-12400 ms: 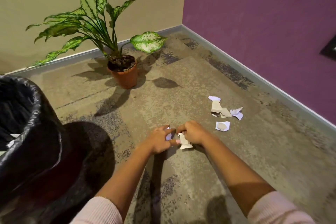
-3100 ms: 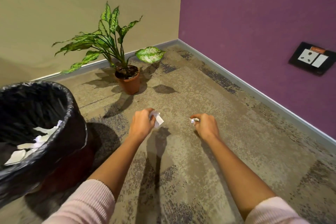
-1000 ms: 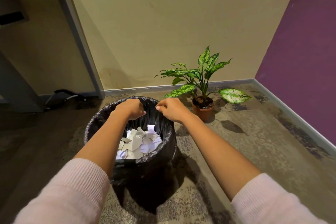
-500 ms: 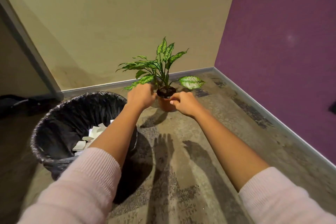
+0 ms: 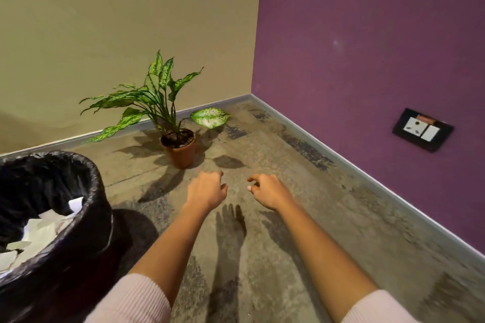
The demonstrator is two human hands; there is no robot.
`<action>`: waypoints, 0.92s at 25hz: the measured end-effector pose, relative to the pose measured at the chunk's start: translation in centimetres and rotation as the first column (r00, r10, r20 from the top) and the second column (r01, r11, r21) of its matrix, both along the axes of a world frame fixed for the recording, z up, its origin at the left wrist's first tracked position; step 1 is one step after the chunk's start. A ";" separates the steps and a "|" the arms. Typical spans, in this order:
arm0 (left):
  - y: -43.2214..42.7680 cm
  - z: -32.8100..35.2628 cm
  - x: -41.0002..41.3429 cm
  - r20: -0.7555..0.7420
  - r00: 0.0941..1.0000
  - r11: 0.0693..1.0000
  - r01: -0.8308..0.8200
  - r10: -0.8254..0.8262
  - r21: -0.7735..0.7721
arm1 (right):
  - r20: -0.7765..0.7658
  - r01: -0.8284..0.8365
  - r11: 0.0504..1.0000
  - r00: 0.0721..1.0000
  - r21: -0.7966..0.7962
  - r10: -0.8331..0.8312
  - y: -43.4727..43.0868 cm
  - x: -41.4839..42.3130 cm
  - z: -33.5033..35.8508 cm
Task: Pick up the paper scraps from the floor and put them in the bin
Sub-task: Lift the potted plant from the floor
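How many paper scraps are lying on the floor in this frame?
0. None shows on the floor; the only paper scraps in view lie inside the bin. Some may be hidden behind the bin or under the arms.

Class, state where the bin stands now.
Head view: the bin sits at lower left, left of the left hand, nearer the camera than the potted plant.
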State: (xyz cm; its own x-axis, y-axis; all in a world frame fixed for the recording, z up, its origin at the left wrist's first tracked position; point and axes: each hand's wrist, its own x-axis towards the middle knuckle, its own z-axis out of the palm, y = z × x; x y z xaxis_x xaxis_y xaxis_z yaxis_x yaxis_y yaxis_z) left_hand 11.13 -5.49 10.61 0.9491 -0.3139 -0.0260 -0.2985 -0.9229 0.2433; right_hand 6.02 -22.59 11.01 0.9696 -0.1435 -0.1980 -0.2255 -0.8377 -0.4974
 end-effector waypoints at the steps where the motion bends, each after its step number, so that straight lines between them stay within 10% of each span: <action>1: -0.9 -1.3 -0.3 -0.008 1.000 1.000 0.012 -0.012 0.001 | -0.016 0.015 1.000 1.000 -0.001 -0.015 -0.6 -0.3 -1.4; 11: -4.6 -7.8 -1.9 -0.147 0.988 0.987 0.072 -0.051 0.143 | -0.195 0.054 0.999 0.979 0.000 -0.053 -2.7 -1.8 -9.0; 23: -2.2 2.0 -2.6 -0.293 0.956 0.983 0.028 0.027 0.184 | -0.301 -0.105 0.994 0.949 -0.026 0.093 -0.4 -1.9 2.3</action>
